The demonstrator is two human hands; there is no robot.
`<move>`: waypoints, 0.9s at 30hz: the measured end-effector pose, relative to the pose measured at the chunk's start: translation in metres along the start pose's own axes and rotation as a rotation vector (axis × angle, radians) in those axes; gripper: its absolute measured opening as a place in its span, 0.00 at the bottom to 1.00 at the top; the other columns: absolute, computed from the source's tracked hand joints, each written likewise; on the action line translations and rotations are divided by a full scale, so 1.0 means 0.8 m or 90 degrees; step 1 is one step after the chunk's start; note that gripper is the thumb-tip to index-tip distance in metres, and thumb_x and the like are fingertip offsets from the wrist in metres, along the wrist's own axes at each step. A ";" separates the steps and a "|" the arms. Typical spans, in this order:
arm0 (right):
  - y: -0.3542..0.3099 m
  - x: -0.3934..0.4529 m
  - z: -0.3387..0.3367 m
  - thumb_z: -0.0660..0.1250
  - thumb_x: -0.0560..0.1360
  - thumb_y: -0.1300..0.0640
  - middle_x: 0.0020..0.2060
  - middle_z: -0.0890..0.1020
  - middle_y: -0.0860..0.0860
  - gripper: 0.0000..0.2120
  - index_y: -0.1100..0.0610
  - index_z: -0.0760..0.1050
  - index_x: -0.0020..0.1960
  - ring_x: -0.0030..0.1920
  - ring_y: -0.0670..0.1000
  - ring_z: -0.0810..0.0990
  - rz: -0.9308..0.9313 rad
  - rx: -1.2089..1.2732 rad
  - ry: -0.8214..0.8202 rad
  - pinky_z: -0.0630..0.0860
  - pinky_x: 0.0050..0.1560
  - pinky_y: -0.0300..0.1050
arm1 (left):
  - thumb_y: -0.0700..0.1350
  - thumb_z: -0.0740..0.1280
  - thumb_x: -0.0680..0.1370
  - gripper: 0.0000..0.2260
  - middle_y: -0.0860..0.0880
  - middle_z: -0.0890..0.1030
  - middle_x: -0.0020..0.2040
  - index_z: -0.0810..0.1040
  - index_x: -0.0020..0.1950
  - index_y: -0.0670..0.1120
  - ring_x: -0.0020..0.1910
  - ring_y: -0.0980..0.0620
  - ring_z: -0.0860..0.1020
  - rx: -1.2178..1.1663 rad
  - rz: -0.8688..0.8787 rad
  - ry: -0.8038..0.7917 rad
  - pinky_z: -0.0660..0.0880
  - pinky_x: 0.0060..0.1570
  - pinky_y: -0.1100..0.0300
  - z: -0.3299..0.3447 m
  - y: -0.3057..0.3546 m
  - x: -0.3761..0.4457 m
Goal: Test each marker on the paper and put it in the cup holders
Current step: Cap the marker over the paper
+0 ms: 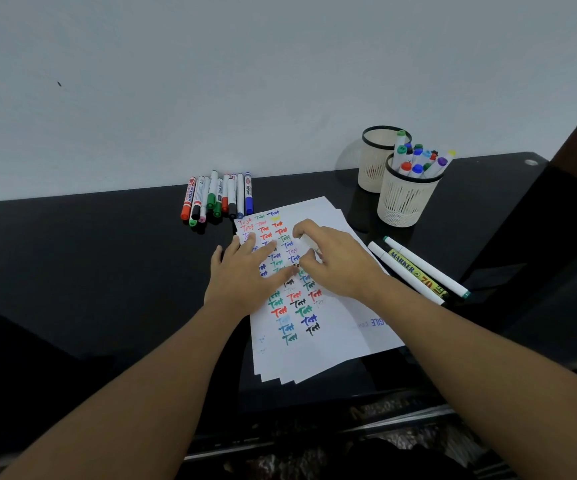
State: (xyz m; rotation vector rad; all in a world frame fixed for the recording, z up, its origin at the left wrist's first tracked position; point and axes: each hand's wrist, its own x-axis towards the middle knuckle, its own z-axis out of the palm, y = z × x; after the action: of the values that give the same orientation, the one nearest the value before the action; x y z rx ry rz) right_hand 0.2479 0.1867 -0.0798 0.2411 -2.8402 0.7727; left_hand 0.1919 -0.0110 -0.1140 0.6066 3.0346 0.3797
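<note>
While writing, right hand curled.

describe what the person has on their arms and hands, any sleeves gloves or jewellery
Both forearms are bare as far up as the frame shows, with no sleeves in view. The left hand and right hand wear no gloves. No watch or bracelet shows on either wrist. Whether there is a ring on the right hand is too small to tell.

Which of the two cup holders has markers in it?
The nearer cup holder, in front, is packed with markers; the far cup holder, against the wall, shows none.
</note>
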 end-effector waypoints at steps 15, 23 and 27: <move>-0.008 0.017 -0.035 0.64 0.82 0.54 0.47 0.76 0.42 0.24 0.41 0.61 0.74 0.44 0.48 0.79 0.020 0.099 0.035 0.77 0.48 0.44 | 0.80 0.49 0.71 0.40 0.52 0.55 0.82 0.59 0.79 0.63 0.81 0.48 0.49 0.004 -0.013 -0.015 0.41 0.78 0.43 -0.003 0.002 0.001; -0.009 0.007 -0.021 0.67 0.78 0.52 0.36 0.80 0.52 0.16 0.42 0.64 0.60 0.33 0.54 0.79 0.035 0.112 0.044 0.82 0.59 0.47 | 0.80 0.49 0.71 0.40 0.52 0.56 0.82 0.60 0.79 0.63 0.81 0.48 0.50 0.007 -0.010 -0.003 0.42 0.78 0.42 -0.001 0.001 0.001; -0.011 0.010 -0.018 0.67 0.77 0.51 0.34 0.78 0.56 0.15 0.40 0.63 0.58 0.28 0.49 0.72 0.046 0.106 0.051 0.82 0.39 0.57 | 0.81 0.48 0.70 0.41 0.51 0.56 0.82 0.60 0.79 0.63 0.81 0.48 0.50 0.006 -0.012 -0.007 0.42 0.78 0.42 -0.001 0.001 0.001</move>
State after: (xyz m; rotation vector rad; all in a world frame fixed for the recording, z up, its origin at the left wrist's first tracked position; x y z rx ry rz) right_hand 0.2441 0.1855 -0.0614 0.1276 -2.7245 1.0119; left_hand 0.1913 -0.0105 -0.1130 0.5783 3.0316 0.3603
